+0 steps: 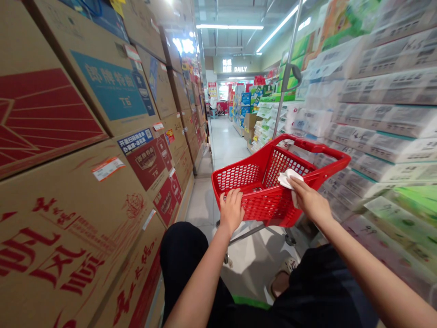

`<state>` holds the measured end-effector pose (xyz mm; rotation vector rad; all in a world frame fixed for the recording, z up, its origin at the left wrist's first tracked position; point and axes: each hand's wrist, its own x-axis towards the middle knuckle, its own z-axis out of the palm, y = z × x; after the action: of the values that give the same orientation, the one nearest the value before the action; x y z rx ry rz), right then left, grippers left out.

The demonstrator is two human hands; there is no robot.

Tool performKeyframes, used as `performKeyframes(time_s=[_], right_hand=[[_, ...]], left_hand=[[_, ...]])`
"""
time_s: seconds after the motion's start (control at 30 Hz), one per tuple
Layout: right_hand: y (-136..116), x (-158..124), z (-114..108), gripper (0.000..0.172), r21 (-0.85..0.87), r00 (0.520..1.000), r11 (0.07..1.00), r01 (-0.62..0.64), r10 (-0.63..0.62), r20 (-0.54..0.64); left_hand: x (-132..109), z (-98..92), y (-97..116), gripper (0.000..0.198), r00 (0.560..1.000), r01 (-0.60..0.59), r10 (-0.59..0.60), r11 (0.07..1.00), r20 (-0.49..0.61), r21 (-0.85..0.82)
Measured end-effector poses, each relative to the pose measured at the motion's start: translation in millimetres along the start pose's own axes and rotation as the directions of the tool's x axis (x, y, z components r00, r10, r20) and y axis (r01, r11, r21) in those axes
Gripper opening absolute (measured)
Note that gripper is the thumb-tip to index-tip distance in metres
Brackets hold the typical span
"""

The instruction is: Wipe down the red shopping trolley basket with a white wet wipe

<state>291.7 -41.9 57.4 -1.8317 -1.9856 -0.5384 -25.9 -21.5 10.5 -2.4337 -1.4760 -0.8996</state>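
A red plastic shopping basket (259, 168) on a wheeled frame stands in a shop aisle right in front of me, tilted toward the right. My left hand (231, 209) grips the basket's near rim, fingers curled over the edge. At the right rim, my right hand (307, 197) presses a crumpled white cloth (287, 177) against the plastic. The red handle (307, 145) of the basket arches across its far side. I am crouched low, with my knees in dark trousers below my arms.
Stacked cardboard cartons (85, 173) with red and blue print wall the left side. Shelves of wrapped tissue packs (382, 114) fill the right. A metal pole (287, 77) rises behind the basket. The tiled aisle floor (225, 141) runs ahead toward more stacked goods.
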Motion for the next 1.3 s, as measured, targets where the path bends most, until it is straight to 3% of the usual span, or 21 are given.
performKeyframes(time_s=[0.1, 0.23, 0.33, 0.43, 0.6, 0.67, 0.77, 0.9, 1.03, 1.17, 1.23, 1.3], right_hand=[[-24.0, -5.6, 6.7, 0.056, 0.045, 0.999, 0.998, 0.034, -0.035, 0.018], [-53.5, -7.7, 12.3, 0.060, 0.089, 0.995, 0.992, 0.092, -0.094, 0.021], [-55.1, -5.9, 9.3, 0.064, 0.060, 0.985, 0.987, 0.147, -0.152, 0.079], [-27.0, -0.5, -5.4, 0.061, -0.024, 0.986, 0.991, 0.128, -0.125, 0.112], [30.5, 5.2, -33.6, 0.057, -0.133, 0.998, 0.989, -0.065, 0.066, 0.001], [31.0, 2.9, -35.1, 0.056, -0.112, 0.997, 0.990, -0.081, 0.080, -0.012], [7.0, -2.7, -25.9, 0.057, -0.044, 0.998, 0.997, -0.062, 0.063, 0.029], [-21.9, -7.1, -15.3, 0.060, -0.001, 0.996, 1.000, -0.011, 0.011, 0.089], [1.7, -2.3, -28.9, 0.058, -0.039, 0.996, 0.999, -0.010, 0.014, 0.090], [42.5, 2.7, -47.3, 0.057, -0.092, 0.989, 0.985, -0.145, 0.143, -0.023], [44.0, 1.1, -47.6, 0.057, -0.098, 0.983, 0.979, -0.181, 0.177, -0.049], [28.8, -3.5, -40.9, 0.058, -0.083, 0.985, 0.982, -0.167, 0.164, -0.045]], left_hand=[[6.3, 2.0, 20.2, 0.057, 1.000, 0.020, -0.019, 0.999, -0.022, 0.048], [30.8, 19.6, 72.5, 0.072, 0.992, -0.127, 0.127, 0.991, 0.011, -0.032], [48.3, 35.3, 100.8, 0.081, 0.996, -0.086, 0.088, 0.993, 0.019, -0.086], [53.5, 41.0, 100.1, 0.087, 0.992, -0.125, 0.127, 0.989, 0.020, -0.076], [46.5, 37.8, 85.5, 0.088, 0.985, -0.170, 0.171, 0.985, 0.017, -0.034], [45.7, 40.2, 93.3, 0.083, 0.992, -0.124, 0.124, 0.992, 0.013, 0.004], [50.5, 49.1, 115.8, 0.080, 0.998, -0.054, 0.054, 0.998, -0.011, 0.030], [62.0, 61.5, 132.2, 0.072, 0.990, -0.137, 0.137, 0.990, -0.017, -0.007], [65.0, 64.2, 117.2, 0.070, 0.970, -0.244, 0.244, 0.970, -0.014, 0.009], [60.0, 62.2, 107.1, 0.079, 0.960, -0.274, 0.276, 0.961, -0.039, 0.040], [57.5, 62.8, 109.5, 0.081, 0.967, -0.247, 0.250, 0.967, -0.049, 0.055], [56.0, 64.4, 113.2, 0.082, 0.971, -0.228, 0.232, 0.972, -0.053, 0.064]])
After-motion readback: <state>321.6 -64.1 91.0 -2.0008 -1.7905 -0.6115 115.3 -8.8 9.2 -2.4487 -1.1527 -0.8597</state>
